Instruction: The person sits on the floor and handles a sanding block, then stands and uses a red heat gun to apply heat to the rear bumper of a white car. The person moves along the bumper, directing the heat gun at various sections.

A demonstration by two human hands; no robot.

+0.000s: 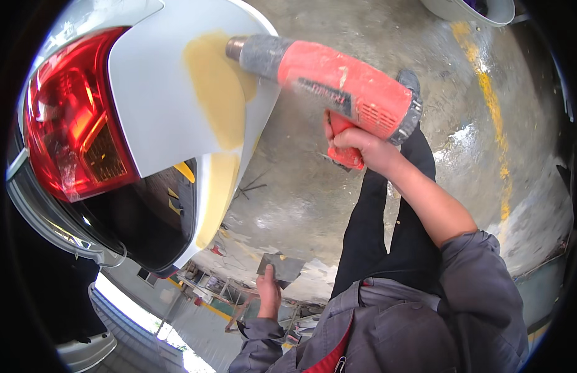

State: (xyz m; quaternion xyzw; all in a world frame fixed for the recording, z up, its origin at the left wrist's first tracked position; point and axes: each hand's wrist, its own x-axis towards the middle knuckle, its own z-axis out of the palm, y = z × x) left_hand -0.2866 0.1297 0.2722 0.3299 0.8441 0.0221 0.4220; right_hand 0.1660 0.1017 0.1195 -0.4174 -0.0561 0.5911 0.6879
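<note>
My right hand (366, 146) is wrapped round the handle of a red and grey heat gun (341, 78), dusty and smeared. Its metal nozzle points left, close to a patch of yellow body filler (210, 87) on the car's pale grey rear panel (151, 105). Whether the nozzle touches the panel I cannot tell. Lower down, my left hand (269, 292) grips a flat grey putty spreader (283, 268), thumb on top, away from the car. Another yellow filler strip (215, 199) runs down the edge below the patch.
A red tail light (74, 118) sits left of the panel, above a dark opening (145, 211) in the car's rear. Stained concrete floor (294, 186) bears a yellow line (490, 112). At the top right stands a white bucket (497, 12); frames and clutter (232, 298) lie behind my left hand.
</note>
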